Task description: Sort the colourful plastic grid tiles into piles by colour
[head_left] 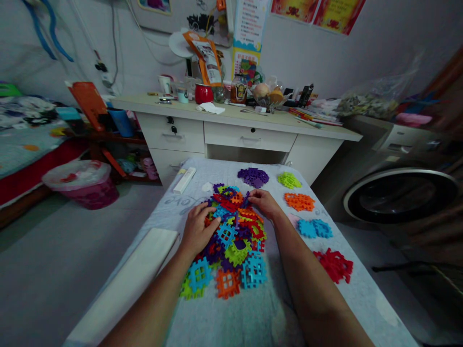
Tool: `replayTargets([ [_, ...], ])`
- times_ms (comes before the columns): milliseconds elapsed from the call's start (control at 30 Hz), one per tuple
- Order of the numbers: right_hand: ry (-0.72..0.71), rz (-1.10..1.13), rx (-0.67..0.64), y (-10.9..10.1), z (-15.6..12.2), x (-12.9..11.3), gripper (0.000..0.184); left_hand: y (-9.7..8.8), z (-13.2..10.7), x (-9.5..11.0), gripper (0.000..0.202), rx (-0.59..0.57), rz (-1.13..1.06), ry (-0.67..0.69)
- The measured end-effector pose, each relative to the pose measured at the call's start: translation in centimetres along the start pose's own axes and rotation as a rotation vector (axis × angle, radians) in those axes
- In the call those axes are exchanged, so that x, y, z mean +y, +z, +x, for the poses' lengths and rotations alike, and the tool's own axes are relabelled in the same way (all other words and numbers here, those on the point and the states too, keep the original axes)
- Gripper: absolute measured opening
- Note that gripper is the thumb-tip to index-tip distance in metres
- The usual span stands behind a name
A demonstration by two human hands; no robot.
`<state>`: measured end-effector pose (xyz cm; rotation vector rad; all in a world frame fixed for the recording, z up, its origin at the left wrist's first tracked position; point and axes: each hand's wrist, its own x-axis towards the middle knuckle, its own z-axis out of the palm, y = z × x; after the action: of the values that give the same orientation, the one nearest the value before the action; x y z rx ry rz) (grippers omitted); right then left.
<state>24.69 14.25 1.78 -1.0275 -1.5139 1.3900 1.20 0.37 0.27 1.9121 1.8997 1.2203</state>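
Note:
A mixed heap of flat, notched plastic building pieces [227, 233] in purple, red, orange, blue and green lies on the cloth-covered table. My left hand [198, 228] rests on the heap's left side, fingers spread over the pieces. At the upper right of the heap, my right hand [265, 202] pinches a purple building piece [246, 198] that stands on edge. To the right lie single-colour groups: purple pieces [253, 177], green pieces [289, 180], orange pieces [299, 202], blue pieces [314, 228] and red pieces [334, 265].
A slim white box [184, 180] lies at the table's far left, and a long white strip [130, 284] runs along its left edge. Behind stands a cluttered white desk [249, 137]. A washing machine [394, 178] is at right, a pink bin [83, 188] at left.

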Motion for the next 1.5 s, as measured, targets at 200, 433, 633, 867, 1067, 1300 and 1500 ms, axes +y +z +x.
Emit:
replayTargets([
  [200, -0.001, 0.191, 0.135, -0.7, -0.3, -0.6, 0.025, -0.1, -0.1, 0.1, 0.031, -0.006, -0.004, -0.012],
  [433, -0.031, 0.160, 0.377, -1.2, 0.2, -0.1, 0.020, -0.1, 0.0, 0.2, 0.031, -0.014, -0.005, -0.030],
  [633, -0.102, 0.083, 0.477, -1.4, 1.4, 0.0, 0.027, -0.2, -0.1, 0.3, 0.030, -0.010, -0.020, -0.039],
  [867, -0.080, -0.088, 0.319, -0.4, 4.3, 0.0, 0.028, -0.2, -0.1, 0.4, 0.029, -0.010, -0.018, -0.038],
  [1067, -0.102, -0.402, 0.321, 0.9, 6.4, 1.2, 0.016, 0.0, 0.0, 0.2, 0.029, -0.010, -0.014, -0.019],
  [1300, -0.144, -0.690, 0.420, 1.2, 7.0, 0.8, 0.016, -0.1, -0.1, 0.3, 0.029, -0.006, -0.015, -0.028],
  [1500, -0.202, -0.862, 0.493, 1.7, 5.6, 0.1, 0.020, 0.0, -0.1, 0.2, 0.030, -0.011, -0.010, -0.027],
])
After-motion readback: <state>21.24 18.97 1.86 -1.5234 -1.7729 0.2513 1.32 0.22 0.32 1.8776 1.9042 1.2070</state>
